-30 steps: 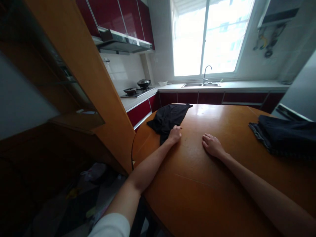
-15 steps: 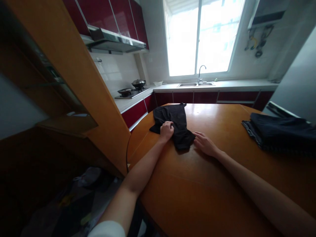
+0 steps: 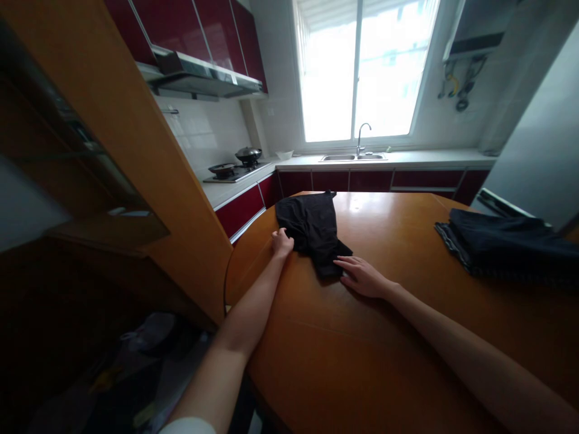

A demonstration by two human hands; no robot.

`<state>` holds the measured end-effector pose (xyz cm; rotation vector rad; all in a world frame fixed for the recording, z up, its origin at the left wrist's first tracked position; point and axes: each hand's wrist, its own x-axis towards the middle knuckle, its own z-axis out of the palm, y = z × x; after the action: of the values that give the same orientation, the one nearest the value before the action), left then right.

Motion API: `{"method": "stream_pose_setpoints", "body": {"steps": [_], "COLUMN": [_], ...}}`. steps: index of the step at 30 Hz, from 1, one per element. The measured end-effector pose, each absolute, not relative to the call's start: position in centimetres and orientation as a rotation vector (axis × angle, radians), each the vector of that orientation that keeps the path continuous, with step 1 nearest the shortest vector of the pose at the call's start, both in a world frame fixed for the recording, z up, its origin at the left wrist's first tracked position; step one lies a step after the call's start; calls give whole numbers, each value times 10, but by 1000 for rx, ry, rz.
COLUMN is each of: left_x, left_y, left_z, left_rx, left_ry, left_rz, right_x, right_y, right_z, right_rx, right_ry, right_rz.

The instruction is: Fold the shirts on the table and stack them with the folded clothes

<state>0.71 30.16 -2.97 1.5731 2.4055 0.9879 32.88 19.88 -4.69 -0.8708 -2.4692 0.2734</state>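
A black garment (image 3: 313,229) lies crumpled on the far left part of the round orange wooden table (image 3: 389,325). My left hand (image 3: 281,243) is at the garment's left edge, fingers curled onto the cloth there. My right hand (image 3: 360,276) lies flat on the table, fingers stretched out, with the fingertips touching the garment's near corner.
A folded pile of dark clothes (image 3: 502,246) sits at the table's right side. A tall orange cabinet panel (image 3: 136,157) stands close on the left. Behind are a counter with a stove and pans (image 3: 235,166), a sink with a tap (image 3: 359,150) and a bright window.
The garment was pulled and bunched nearer the table's left edge. My left hand slid from its top to its left edge. My right hand moved left until it touched the near corner.
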Motion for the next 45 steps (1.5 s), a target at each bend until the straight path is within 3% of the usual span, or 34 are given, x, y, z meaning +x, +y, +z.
{"method": "stream_pose_setpoints", "body": {"steps": [7, 13, 17, 21, 27, 33, 36, 40, 45], "left_x": [-6, 5, 51, 120, 170, 169, 160, 128, 87], "left_y": [312, 298, 271, 235, 208, 187, 185, 216, 260], "left_z": [-32, -6, 14, 4, -26, 1, 24, 31, -11], "left_rx": [1518, 1567, 2006, 2533, 2754, 2996, 2848, 2403, 2177], "left_ry": [2303, 2256, 1927, 1421, 1238, 936, 1061, 1463, 1968], "left_rz": [1165, 1444, 1581, 1189, 692, 753, 1058, 1387, 894], "right_x": [316, 290, 279, 293, 322, 326, 341, 384, 419], "right_y": [173, 145, 158, 194, 224, 232, 245, 266, 272], "right_z": [-27, -20, -33, -44, -53, -51, -47, -45, -51], "right_rx": [-731, -443, -734, -918, -983, -1045, -998, -1044, -1304], "right_ry": [-2540, -2509, -2045, -1554, -1311, -1192, -977, -796, -983], "right_rz": [366, 739, 978, 923, 1075, 1155, 1156, 913, 615]}}
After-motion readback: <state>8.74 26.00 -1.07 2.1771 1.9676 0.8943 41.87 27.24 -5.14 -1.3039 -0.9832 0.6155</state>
